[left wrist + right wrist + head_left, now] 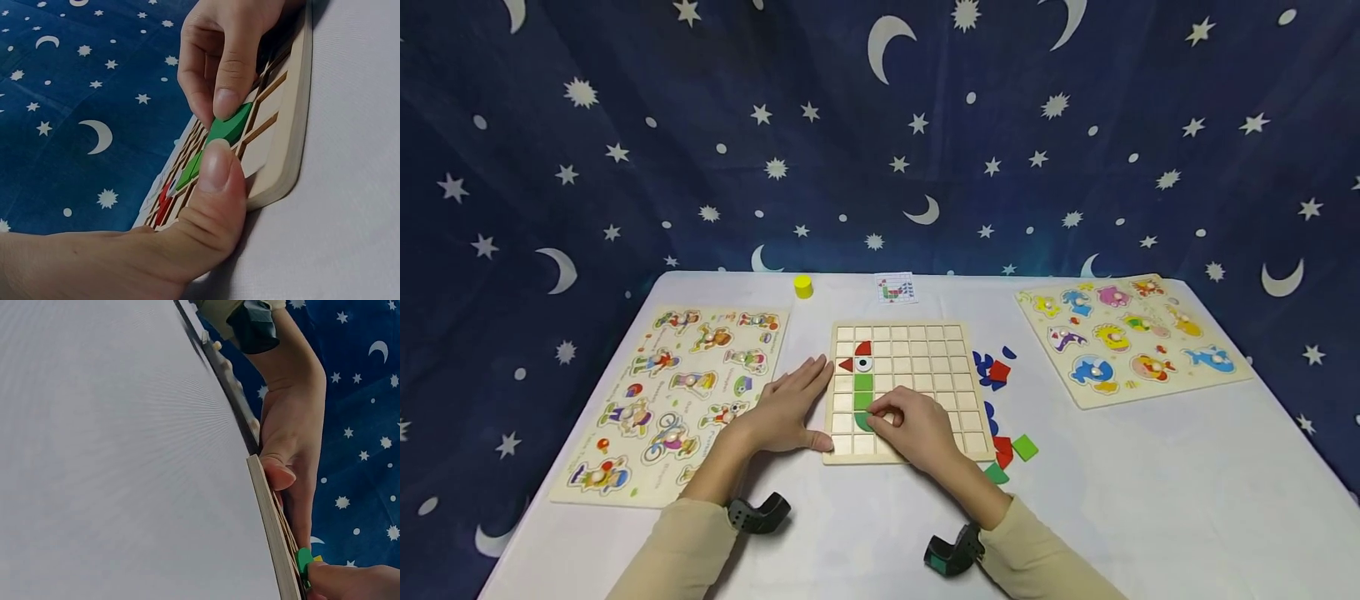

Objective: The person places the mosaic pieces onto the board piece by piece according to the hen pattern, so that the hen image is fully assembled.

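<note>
A wooden grid board [917, 367] lies on the table in the head view. My right hand [917, 425] pinches a green rounded piece [230, 130] between thumb and fingertips, down at a cell in the board's lower left. Directly above that cell, two green squares [863, 392] sit in a column. Topping the column are a white eye tile [864, 364], a red triangle [846, 365] at its left and a red curved piece [863, 347] over it. My left hand [786, 412] rests at the board's left edge, fingers extended and thumb by the lower corner.
Loose blue pieces [989, 417], red pieces [1003, 451], a green square [1025, 447] and a green curved piece [996, 473] lie right of the board. Behind it are a pattern card [895, 288] and a yellow cylinder [803, 287]. Picture puzzles flank it: figures [572, 483], left; sea animals [1090, 400], right.
</note>
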Available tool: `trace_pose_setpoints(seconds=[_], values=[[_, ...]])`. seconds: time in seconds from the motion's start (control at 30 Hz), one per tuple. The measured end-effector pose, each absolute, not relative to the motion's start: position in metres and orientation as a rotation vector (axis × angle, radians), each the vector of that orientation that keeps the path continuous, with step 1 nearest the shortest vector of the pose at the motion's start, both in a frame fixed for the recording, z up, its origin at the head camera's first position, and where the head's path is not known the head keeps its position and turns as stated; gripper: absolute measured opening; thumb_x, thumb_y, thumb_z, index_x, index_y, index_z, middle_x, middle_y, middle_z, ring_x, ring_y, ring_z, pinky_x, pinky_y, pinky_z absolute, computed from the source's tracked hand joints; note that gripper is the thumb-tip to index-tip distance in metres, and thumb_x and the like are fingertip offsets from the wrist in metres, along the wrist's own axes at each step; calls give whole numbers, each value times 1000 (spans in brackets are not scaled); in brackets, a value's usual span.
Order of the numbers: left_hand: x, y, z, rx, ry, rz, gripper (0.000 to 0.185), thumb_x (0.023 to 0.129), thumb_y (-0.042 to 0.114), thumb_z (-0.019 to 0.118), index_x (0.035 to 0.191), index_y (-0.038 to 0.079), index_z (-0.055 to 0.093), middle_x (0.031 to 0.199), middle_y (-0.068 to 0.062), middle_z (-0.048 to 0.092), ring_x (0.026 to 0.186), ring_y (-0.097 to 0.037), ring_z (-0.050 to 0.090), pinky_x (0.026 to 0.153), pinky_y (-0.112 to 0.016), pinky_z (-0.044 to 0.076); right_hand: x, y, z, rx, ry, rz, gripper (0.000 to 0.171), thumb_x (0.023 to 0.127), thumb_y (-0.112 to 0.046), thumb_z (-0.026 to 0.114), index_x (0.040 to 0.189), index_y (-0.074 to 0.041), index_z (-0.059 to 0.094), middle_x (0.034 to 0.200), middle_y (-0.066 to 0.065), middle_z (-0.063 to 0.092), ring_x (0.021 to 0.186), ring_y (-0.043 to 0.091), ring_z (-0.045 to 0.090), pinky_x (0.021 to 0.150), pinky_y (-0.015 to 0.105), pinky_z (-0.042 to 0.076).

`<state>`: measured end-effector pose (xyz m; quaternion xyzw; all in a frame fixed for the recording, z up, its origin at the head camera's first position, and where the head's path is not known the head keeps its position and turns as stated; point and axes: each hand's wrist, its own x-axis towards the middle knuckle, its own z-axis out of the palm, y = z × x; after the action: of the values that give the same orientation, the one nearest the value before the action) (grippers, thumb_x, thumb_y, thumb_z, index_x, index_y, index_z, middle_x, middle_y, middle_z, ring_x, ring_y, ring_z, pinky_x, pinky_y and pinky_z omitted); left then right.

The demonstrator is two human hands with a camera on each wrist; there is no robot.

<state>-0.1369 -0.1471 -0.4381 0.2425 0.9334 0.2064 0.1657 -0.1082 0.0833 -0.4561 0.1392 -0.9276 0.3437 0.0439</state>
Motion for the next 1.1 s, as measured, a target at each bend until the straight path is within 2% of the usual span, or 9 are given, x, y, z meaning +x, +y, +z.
trace_pose_setpoints(seconds=[0.27, 0.4, 0.63, 0.93, 1.1], values=[[-137, -148, -438, 696, 2660, 583, 115, 68, 63, 70, 154, 12, 12, 161, -9, 7, 149, -29, 5, 114, -59, 15, -108, 82, -461, 441, -2807, 960, 7, 79, -31, 77, 85, -28, 76, 63, -19, 44, 54, -3, 39, 50, 17, 29], [-138, -148, -435, 692, 2664, 586, 115, 68, 63, 71, 154, 12, 13, 161, -9, 7, 149, -29, 5, 114, -59, 14, -109, 82, -459, 444, -2793, 971, 8, 79, -32, 76, 86, -28, 75, 65, -18, 48, 54, -3, 39, 51, 17, 30], [-137, -148, -435, 684, 2652, 587, 115, 68, 62, 71, 154, 12, 13, 161, -9, 7, 149, -29, 5, 114, -60, 14, -108, 83, -459, 461, -2839, 971, 19, 76, -38, 78, 91, -27, 74, 74, -16, 55, 57, -2, 41, 51, 17, 32], [-137, -147, -435, 684, 2647, 577, 115, 68, 63, 70, 154, 12, 13, 161, -9, 7, 149, -29, 4, 114, -60, 13, -106, 83, -457, 458, -2852, 948, 18, 76, -38, 77, 91, -27, 74, 77, -15, 55, 58, -1, 40, 52, 17, 32], [-137, -147, -436, 680, 2650, 569, 116, 68, 64, 70, 154, 12, 13, 161, -9, 6, 149, -29, 4, 114, -59, 13, -112, 92, -444, 535, -2925, 1042, 27, 78, -37, 77, 101, -24, 71, 83, -8, 55, 65, 4, 44, 57, 18, 37]])
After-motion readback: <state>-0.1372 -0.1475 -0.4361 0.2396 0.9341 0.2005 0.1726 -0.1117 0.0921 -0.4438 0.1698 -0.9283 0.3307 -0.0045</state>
